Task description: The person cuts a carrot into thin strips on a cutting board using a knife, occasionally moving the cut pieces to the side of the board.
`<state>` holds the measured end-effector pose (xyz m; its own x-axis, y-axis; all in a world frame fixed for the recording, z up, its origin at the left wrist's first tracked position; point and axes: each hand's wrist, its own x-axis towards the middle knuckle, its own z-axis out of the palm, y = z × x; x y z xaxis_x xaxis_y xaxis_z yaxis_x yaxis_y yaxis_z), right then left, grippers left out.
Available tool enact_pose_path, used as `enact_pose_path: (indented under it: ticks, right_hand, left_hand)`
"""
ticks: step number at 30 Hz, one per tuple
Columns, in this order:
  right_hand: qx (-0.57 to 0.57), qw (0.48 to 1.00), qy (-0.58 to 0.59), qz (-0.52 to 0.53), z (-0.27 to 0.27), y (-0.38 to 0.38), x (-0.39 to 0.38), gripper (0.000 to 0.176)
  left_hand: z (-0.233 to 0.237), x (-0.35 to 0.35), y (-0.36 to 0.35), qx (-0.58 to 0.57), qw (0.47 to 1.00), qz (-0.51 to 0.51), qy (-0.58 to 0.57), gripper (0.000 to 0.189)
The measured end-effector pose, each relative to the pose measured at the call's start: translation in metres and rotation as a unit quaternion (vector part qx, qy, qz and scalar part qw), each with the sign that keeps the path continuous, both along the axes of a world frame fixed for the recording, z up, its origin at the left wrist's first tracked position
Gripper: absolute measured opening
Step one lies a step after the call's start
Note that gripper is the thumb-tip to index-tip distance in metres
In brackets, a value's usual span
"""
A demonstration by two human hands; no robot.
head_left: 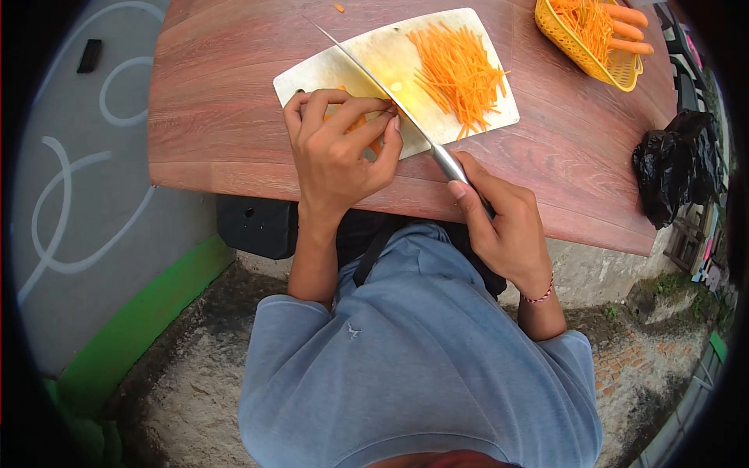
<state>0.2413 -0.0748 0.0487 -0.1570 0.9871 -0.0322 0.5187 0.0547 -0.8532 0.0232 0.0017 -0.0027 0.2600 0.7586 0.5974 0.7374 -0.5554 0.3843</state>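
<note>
A white cutting board (pixel 374 47) lies at the front edge of the table. On its left part my left hand (pixel 343 148) is bent over pieces of carrot (pixel 375 146), fingertips pressed down on them and partly hiding them. My right hand (pixel 503 218) is wrapped round the handle of a long knife (pixel 445 160). The blade slants up and left across the board, its edge right beside my left fingertips. A pile of thin carrot strips (pixel 460 74) is spread on the right part of the board.
A yellow basket (pixel 573 47) with carrot strips and several whole carrots (pixel 628 31) stands at the table's back right. A black plastic bag (pixel 677 168) is at the right edge of the wooden table (pixel 226 101). A small carrot bit (pixel 339 8) lies behind the board.
</note>
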Motion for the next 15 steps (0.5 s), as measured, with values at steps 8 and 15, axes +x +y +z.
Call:
enact_pose_path:
  ticks: [8, 15]
  right_hand:
    - [0.039, 0.998, -0.055, -0.001, 0.000, 0.017, -0.022, 0.032]
    - [-0.029, 0.999, -0.024, 0.007, 0.003, 0.027, -0.010, 0.034]
  left_hand:
    - [0.000, 0.001, 0.000, -0.001, 1.000, -0.005, 0.009, 0.004]
    - [-0.002, 0.002, 0.001, 0.026, 1.000, 0.008, 0.007, 0.006]
